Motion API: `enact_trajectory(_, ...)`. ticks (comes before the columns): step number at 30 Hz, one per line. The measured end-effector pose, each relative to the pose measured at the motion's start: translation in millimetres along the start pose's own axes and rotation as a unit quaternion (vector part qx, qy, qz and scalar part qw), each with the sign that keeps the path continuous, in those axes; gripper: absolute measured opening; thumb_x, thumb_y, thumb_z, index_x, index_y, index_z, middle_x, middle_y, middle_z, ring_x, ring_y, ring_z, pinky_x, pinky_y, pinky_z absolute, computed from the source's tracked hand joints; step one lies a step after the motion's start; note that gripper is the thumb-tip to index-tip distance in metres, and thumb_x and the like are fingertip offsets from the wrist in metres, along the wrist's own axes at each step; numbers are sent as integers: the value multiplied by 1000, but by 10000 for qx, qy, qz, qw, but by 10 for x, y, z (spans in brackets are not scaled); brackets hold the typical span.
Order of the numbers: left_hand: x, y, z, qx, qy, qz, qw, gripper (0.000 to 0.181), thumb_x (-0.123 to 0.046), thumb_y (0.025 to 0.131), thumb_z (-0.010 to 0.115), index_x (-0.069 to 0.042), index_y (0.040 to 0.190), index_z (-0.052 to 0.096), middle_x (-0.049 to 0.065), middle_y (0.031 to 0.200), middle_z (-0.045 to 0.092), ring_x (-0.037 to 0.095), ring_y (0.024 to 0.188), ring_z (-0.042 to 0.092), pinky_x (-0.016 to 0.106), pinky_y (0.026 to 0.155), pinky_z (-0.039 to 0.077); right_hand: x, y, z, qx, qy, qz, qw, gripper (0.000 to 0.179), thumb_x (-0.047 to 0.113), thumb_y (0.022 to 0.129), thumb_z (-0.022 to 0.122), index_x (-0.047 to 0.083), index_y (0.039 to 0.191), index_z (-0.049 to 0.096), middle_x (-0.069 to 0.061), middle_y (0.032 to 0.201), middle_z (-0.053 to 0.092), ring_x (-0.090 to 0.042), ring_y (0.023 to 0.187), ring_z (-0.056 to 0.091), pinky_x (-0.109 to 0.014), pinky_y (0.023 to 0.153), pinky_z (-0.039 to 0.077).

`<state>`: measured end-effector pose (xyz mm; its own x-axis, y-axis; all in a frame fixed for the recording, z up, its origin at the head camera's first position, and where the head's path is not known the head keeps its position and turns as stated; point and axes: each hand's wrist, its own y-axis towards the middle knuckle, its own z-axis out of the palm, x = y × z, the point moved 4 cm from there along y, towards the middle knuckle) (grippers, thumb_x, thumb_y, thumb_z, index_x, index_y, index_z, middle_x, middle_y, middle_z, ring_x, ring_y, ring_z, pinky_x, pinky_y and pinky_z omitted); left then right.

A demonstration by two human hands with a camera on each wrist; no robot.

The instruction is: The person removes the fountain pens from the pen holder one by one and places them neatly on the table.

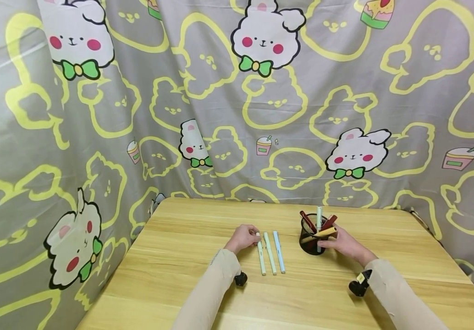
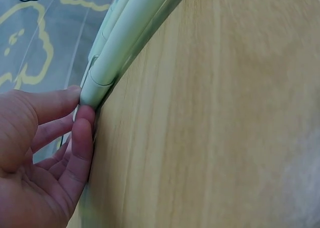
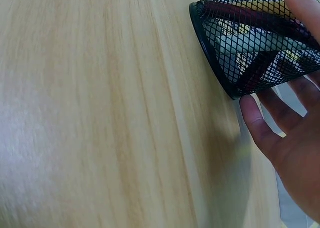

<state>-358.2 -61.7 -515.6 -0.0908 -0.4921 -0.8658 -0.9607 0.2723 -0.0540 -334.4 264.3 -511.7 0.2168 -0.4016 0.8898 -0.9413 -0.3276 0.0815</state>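
Observation:
In the head view my left hand (image 1: 244, 237) pinches the top end of the leftmost pale green pen (image 1: 261, 254) between thumb and fingers. The left wrist view shows the thumb and a fingertip on that pen's end (image 2: 95, 90). Beside it lie a second pale green pen (image 1: 270, 254) and a light blue pen (image 1: 279, 252), roughly parallel. My right hand (image 1: 346, 244) holds a black mesh pen holder (image 1: 308, 243) from its right side, thumb across the front. The holder stands upright with several pens in it: dark red, a yellow pen (image 1: 326, 232) and a pale one (image 1: 319, 215).
All of this is on a light wooden table (image 1: 303, 298). A grey patterned curtain (image 1: 220, 110) hangs behind its back edge and along the left. Black wrist mounts sit under both sleeves, the left one (image 1: 241, 279) close over the tabletop.

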Motion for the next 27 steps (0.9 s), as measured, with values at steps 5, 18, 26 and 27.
enact_trajectory(5, -5, -1, 17, 58, -85, -83, 9999, 23, -10, 87, 68, 2, 106, 65, 4, 76, 61, 14, 64, 61, 26, 57, 52, 10, -3, -2, 52, 28, -18, 10000, 72, 20, 83, 74, -7, 138, 36, -28, 134, 45, -49, 126, 35, -60, 102, 27)
enact_trajectory(18, -263, -31, -86, -46, 310, 181, 9993, 35, -19, 93, 61, 0, 121, 56, 3, 88, 58, 21, 71, 59, 30, 60, 47, 21, 36, -41, 25, 37, -79, 10000, 71, 19, 81, 76, -6, 136, 38, -27, 131, 47, -49, 125, 36, -61, 102, 27)
enact_trajectory(26, -597, 40, 81, -371, -386, 1020, 9933, 19, -15, 91, 65, -5, 107, 66, 1, 97, 65, 13, 86, 59, 25, 70, 51, -37, 21, -41, 102, 16, 78, 9999, 73, 21, 82, 76, -7, 137, 36, -27, 131, 49, -49, 125, 35, -62, 102, 25)
enact_trajectory(27, -622, 52, 114, -400, -528, 1052, 9922, 18, -14, 91, 65, -6, 107, 66, 1, 98, 65, 13, 87, 60, 26, 71, 51, -46, 23, -43, 104, 52, 88, 9999, 74, 20, 81, 76, -8, 137, 36, -27, 130, 49, -49, 126, 35, -62, 102, 25)
